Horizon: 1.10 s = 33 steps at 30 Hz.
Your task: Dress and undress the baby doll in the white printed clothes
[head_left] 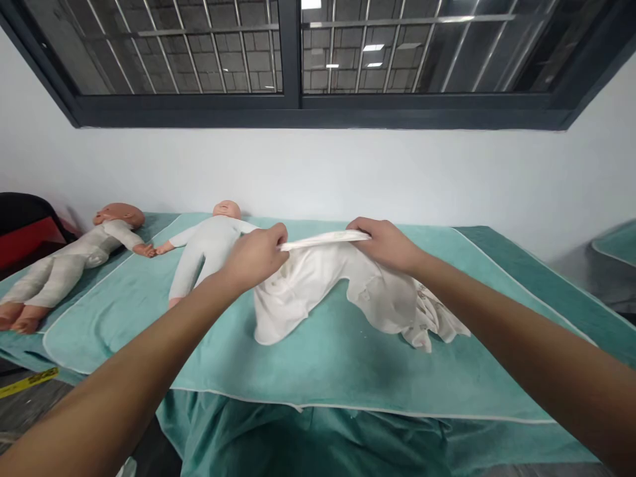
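Observation:
My left hand (259, 255) and my right hand (385, 244) are both closed on a white cloth garment (382, 298). Between them its upper edge is drawn out into a taut, narrow band. Below that band the soft fabric hangs in folds towards the table, and a bunched, patterned part trails off to the right under my right forearm. Which part of the garment I hold cannot be made out. Left of my left hand, a baby doll (211, 242) in a pale blue suit lies on its back, partly covered by my hand and forearm.
A second baby doll (64, 258), in wrinkled whitish clothing, lies at the far left beside a red and black bag (30, 232). A green towel (318, 377) covers the table. Behind it rises a white wall (318, 172) with a barred, dark-framed window (293, 109).

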Motion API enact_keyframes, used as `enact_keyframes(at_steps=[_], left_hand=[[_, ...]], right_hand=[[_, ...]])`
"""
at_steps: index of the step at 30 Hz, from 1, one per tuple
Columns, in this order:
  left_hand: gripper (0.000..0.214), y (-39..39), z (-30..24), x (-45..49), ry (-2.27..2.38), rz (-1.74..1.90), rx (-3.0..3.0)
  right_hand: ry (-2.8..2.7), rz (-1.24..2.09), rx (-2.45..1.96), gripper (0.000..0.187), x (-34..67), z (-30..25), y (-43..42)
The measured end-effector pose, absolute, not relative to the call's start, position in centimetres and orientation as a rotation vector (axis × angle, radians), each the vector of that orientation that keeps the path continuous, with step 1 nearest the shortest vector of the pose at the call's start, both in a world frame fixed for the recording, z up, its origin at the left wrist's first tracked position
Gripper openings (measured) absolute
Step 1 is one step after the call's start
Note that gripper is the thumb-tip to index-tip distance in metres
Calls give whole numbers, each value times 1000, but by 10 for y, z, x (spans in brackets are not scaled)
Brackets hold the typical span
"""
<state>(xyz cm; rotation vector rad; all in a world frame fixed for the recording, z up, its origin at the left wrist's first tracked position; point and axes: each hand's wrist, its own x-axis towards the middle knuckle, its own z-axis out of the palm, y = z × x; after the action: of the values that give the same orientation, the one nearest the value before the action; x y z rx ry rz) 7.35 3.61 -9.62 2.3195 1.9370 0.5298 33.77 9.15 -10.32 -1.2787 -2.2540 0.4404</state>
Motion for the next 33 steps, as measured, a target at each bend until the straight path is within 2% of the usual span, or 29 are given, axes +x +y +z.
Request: enact_keyframes(at_steps=[4,6,9,15,17,19,22,28,30,33], left_hand=[[30,40,-107,74,2451,431,2381],[39,42,-109,74,2514,380,2408],[39,46,-112,67,2512,471,2364],[21,57,-126,38,2099,1233,1987],[12,59,-133,29,2038,1314,1747],[12,58,-137,21,2054,1328,1611],[19,54,-138,12,2167,1197,1655],[35,76,-150,11,2484,444,1843],[36,97,-165,14,2462,412,1797],[33,135,-191,19,2428,543,1632]], right_hand=[[-2357,206,-1514,27,347,-114,86],[-2348,15,-1600,30,349,-116,84],[-2289,-136,-1579,38,352,-119,87],[-1915,385,-1607,31,369,-140,102],[-1838,460,-1639,26,375,-146,104],[-1840,482,-1665,22,380,-147,102],[-1918,461,-1725,20,388,-140,101],[-2182,524,-1877,34,396,-154,135],[-2222,467,-1911,42,389,-173,154],[-2219,350,-1960,37,369,-199,182]])
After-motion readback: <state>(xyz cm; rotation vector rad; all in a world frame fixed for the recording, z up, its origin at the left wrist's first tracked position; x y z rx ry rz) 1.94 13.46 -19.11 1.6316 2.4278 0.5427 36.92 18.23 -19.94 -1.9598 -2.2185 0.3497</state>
